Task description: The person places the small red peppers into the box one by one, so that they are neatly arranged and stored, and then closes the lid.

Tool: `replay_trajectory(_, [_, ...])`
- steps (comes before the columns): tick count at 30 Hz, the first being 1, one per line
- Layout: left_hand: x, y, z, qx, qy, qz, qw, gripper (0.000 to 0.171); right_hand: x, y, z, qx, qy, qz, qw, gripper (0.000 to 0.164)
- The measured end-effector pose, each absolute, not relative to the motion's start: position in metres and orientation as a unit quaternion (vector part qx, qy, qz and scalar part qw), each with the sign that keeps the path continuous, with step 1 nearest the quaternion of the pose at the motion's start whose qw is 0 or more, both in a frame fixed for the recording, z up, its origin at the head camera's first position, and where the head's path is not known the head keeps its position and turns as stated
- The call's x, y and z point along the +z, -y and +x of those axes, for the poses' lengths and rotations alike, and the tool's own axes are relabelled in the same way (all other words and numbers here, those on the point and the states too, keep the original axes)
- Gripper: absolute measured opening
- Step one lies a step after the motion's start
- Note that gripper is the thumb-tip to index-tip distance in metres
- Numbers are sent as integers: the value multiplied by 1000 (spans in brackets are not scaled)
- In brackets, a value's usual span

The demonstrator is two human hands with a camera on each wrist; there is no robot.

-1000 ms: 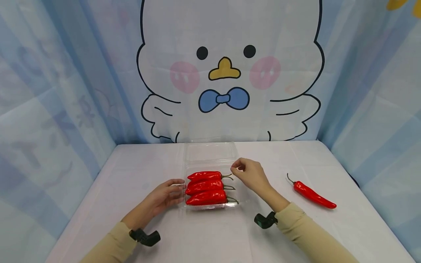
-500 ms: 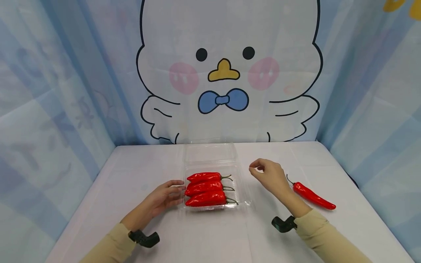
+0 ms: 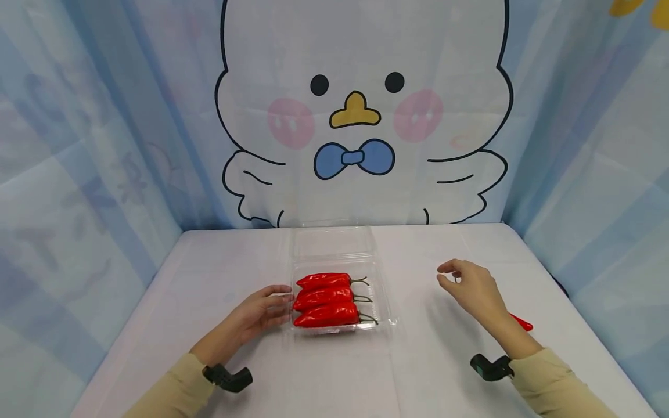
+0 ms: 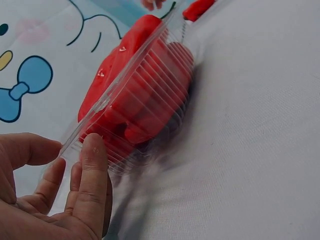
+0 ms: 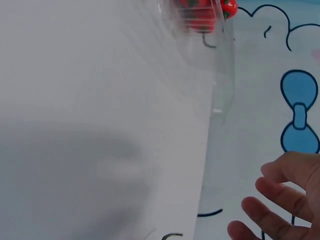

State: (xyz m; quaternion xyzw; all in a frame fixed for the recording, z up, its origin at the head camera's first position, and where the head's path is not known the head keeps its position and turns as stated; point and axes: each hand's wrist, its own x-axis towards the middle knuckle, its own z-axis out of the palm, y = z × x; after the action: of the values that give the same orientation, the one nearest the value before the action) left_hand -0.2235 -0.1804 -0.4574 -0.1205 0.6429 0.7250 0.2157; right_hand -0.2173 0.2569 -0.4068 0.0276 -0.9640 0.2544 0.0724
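Note:
A clear plastic clamshell box point(image 3: 384, 302) stands mid-table with three red chili peppers point(image 3: 326, 314) lying side by side in it, stems to the right. At its left edge, my left hand point(image 3: 263, 310) holds the rim; the left wrist view has fingers point(image 4: 93, 165) on both sides of the plastic edge. My right hand point(image 3: 473, 290) is in the air right of the box, fingers loosely bent and holding nothing. A fourth red chili pepper point(image 3: 521, 323) lies beneath that arm, mostly hidden, its stem curling up near the fingertips.
The box's lid point(image 3: 334, 241) is folded back toward the rear curtain point(image 3: 360, 197), which shows a cartoon chick. A white cloth covers the table point(image 3: 219, 255). Blue curtains hang on both sides, and each wrist wears a dark camera mount point(image 3: 491, 367).
My right hand has moved away from the box to the right, over the lone chili pepper, which its arm now mostly covers. The left hand stays at the box edge.

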Motion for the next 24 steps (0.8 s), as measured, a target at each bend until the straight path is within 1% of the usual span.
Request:
replay_trajectory(12, [-459, 180, -225, 725, -644, -118, 216, 46, -432, -317, -216, 201, 980, -6, 3, 38])
replay_trajectory(17, [-459, 179, -226, 724, -644, -122, 213, 46, -438, -325, -218, 201, 979, -21, -17, 40])
replay_trajectory(24, [-459, 179, -225, 720, -649, -124, 210, 45, -439, -329, -224, 234, 972, -27, -27, 38])
